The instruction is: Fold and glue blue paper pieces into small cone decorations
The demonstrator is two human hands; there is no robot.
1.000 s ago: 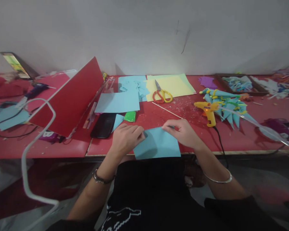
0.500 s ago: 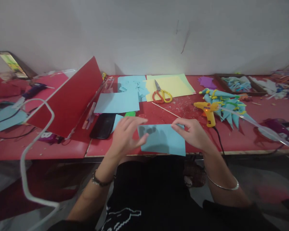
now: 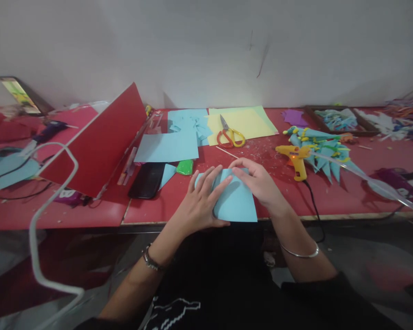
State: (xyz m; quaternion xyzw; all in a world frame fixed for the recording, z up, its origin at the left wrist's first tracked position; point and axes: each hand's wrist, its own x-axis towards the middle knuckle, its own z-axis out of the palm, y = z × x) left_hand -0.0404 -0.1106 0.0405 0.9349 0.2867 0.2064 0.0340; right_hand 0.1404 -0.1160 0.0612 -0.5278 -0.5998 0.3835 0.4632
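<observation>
- Nearest me, on the head camera, was the wearer's black shirt [image 3: 223, 275], with a beaded bracelet [image 3: 150, 260] and a silver bangle [image 3: 303, 255] on the wrists.
- I had the blue paper sheet [image 3: 239, 204] between both hands at the front edge of the red tabletop [image 3: 92, 211], its surface bent rather than flat.
- The left hand [image 3: 200, 198] lay over the sheet's left part, fingers spread apart, thumb along the near edge.
- The right hand [image 3: 261, 185] met the far edge, index finger and thumb curled close; from my angle I couldn't tell whether they pinched the paper.
- Left of the hands I saw a black smartphone [image 3: 147, 181], with a glossy green piece [image 3: 185, 167] near it.
- To the right lay a yellow glue gun [image 3: 297, 163], its small light glowing, beside blue paper cones [image 3: 325, 149].
- Farther off, scissors [image 3: 231, 136] with red and yellow handles rested on pale yellow sheets [image 3: 258, 121].
- Behind everything I had the grey wall [image 3: 199, 50].
</observation>
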